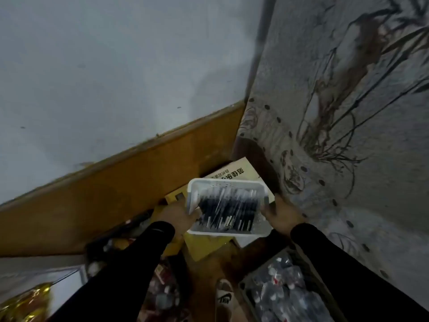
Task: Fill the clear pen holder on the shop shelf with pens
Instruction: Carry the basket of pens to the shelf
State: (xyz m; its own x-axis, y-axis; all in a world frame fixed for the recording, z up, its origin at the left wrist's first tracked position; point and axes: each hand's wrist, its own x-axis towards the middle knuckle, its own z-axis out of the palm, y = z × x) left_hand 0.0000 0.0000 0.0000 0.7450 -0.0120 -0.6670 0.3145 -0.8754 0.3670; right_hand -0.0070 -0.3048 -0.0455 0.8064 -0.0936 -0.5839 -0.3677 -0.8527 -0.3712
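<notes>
Pens (226, 209), dark-barrelled with pale tips and partly wrapped in clear film, lie in a heap inside a white plastic basket (222, 183) that the person holds up between both hands. The fingers of the left hand (180, 217) curl round the basket's left wall near its lower corner, with the thumb against the rim. The fingers of the right hand (282, 213) wrap the basket's right wall, the fingertips hooked over the rim and the knuckles facing the camera. Both arms wear black sleeves (130, 263) that reach to the wrists.

The basket is rectangular with rounded corners and small holes in its far wall; it tilts a little, the far end higher. Directly behind it, touching or just beyond its far edge, lies a tan cardboard box (241, 169) printed with large dark characters. Under the basket's near edge sits a yellow carton (206, 246). A broad brown board (116, 182) runs diagonally along the left, against a pale grey wall (104, 66). On the right hangs a grey fabric (348, 112) patterned with dark branches and spots.

Lower down, a white shoe with a black logo (224, 297) stands on a brown floor (202, 270). To its right a crate holds clear-wrapped goods (278, 293), blurred. Gold foil (25, 303) glints at the bottom left corner.
</notes>
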